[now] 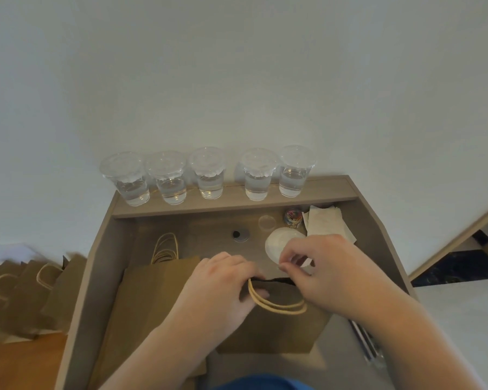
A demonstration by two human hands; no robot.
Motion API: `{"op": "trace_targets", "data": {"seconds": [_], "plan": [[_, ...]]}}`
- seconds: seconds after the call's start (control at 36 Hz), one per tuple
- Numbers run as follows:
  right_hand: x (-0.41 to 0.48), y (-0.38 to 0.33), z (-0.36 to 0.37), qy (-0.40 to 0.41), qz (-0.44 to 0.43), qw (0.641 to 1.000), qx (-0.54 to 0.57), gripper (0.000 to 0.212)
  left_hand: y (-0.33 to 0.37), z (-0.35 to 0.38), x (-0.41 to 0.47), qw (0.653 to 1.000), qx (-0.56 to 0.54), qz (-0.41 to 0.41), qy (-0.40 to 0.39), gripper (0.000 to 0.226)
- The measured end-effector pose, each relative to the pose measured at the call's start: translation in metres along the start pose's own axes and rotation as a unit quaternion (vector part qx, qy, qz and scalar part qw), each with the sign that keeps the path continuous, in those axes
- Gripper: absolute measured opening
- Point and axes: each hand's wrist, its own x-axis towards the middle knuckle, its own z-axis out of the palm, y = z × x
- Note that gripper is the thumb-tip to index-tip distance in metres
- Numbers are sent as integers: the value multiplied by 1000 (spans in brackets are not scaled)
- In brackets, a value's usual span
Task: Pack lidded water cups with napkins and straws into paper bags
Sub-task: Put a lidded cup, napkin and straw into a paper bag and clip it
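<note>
A brown paper bag point(268, 330) lies on the desk in front of me, its twisted handles point(276, 306) on top. My left hand point(223, 285) grips the bag's top edge at the left. At the same edge, my right hand point(319, 266) pinches its far side, and a dark gap shows between the two sides. Several lidded cups of water point(209, 175) stand in a row on the raised back shelf. White napkins point(327, 222) lie at the back right. Wrapped straws point(366, 344) lie at the right edge, partly hidden by my right arm.
A stack of flat paper bags point(150, 294) lies left of the bag, handles pointing to the wall. Clear spare lids point(279, 243) and a small round container point(293, 218) sit near the napkins. More paper bags point(31, 296) stand on the floor at the left.
</note>
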Motion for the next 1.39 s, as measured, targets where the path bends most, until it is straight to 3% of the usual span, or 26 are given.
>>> {"op": "trace_targets", "data": {"seconds": [0.31,0.69,0.92,1.14,1.25,1.39], "plan": [[-1,-6,1,-30,-1,1000,-5,6,6,-2,3,998,-24,-14,47,12],[0,-14,7,-56,-15,998,-37,9,10,-3,6,996,-81,-3,45,27],[1,-16,2,-63,-17,996,-61,6,11,-3,6,995,-83,-8,49,12],[-2,-22,8,-59,-29,994,-82,12,11,-5,4,995,-90,-3,46,26],[0,-21,10,-61,-25,994,-86,12,12,-4,3,995,-91,-2,42,13],[4,-21,8,-68,-25,992,-104,14,12,-6,5,996,-82,8,34,13]]}}
